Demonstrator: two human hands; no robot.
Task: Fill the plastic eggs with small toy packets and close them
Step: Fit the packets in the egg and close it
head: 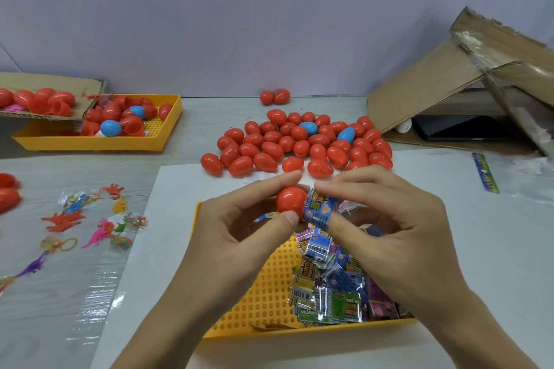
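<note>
The left hand (239,219) is pinching a red plastic egg half (290,202) between thumb and forefinger, holding it above the far end of a yellow perforated plastic tray (257,302) that is sitting near the person on a white sheet (467,249). The right hand (386,219) is gripping a small blue printed toy packet (319,210) between thumb and fingertips, pressing it against the open right side of that egg half. More printed packets in blue, green and purple (332,287) are lying heaped in the right part of the tray, partly under the right hand. Just beyond the hands, a pile of closed red plastic eggs (296,144) with two blue ones among them is spreading across the grey table (204,129). At the far left, a second yellow tray (99,141) is holding red egg halves and two blue eggs, touching a flat brown cardboard piece (51,84) that is carrying more red halves. Small colourful rubbery toys in clear wrappers (90,219) are lying scattered on the near left. A torn brown cardboard box (449,84) is leaning at the far right.
</note>
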